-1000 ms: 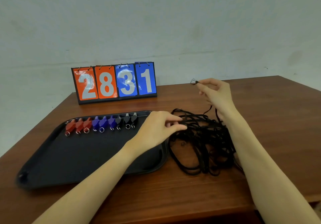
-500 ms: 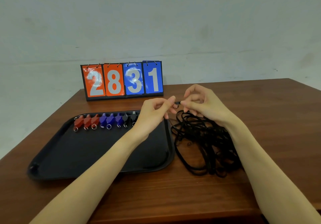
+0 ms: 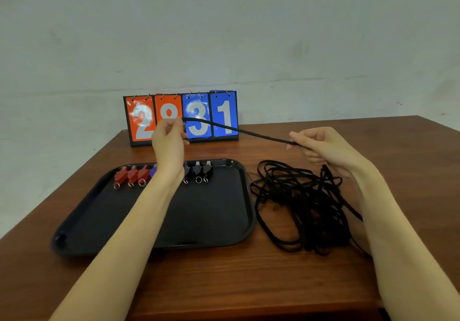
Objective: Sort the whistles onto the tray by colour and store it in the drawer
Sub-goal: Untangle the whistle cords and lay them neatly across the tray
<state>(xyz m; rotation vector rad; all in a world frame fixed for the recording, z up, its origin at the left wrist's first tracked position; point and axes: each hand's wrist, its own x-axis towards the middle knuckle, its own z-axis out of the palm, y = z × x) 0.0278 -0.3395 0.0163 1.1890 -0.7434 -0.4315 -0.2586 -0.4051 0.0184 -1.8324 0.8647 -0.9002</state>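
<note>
— Two bare forearms reach in from the bottom edge over a brown wooden table [image 3: 224, 283]. What lies nearest?

— On the left, a black rectangular plastic tray [image 3: 199, 221] with rounded corners sits flat on the wood. Just to its right lies a loose tangle of black flat cords [image 3: 298, 203], heaped on the table beside the tray's right rim.

— And the whistles?

— They stand in one row along the tray's far edge. From the left: three red plastic whistles [image 3: 132, 175], each with a small metal ring at its near end; then a purple plastic whistle [image 3: 153, 170], only partly showing, because the left forearm crosses the row and hides what comes next; then black plastic whistles [image 3: 201, 171] with rings, at the right end of the row.

— What are the hands doing?

— The left hand [image 3: 169, 136] is raised above the tray's far edge, fingers curled, pinching one end of a single black cord [image 3: 236, 130]. The right hand [image 3: 321, 146] is raised over the heap, fingers curled round the same cord. The cord runs nearly taut between the two hands, sloping down to the right. Below the right hand it drops into the tangle.

— Anything farther back?

— A flip scoreboard [image 3: 181, 117] stands upright at the table's far edge, showing 2 and 8 on orange cards, 3 and 1 on blue. Behind it is a pale, plain wall [image 3: 224, 34].
</note>
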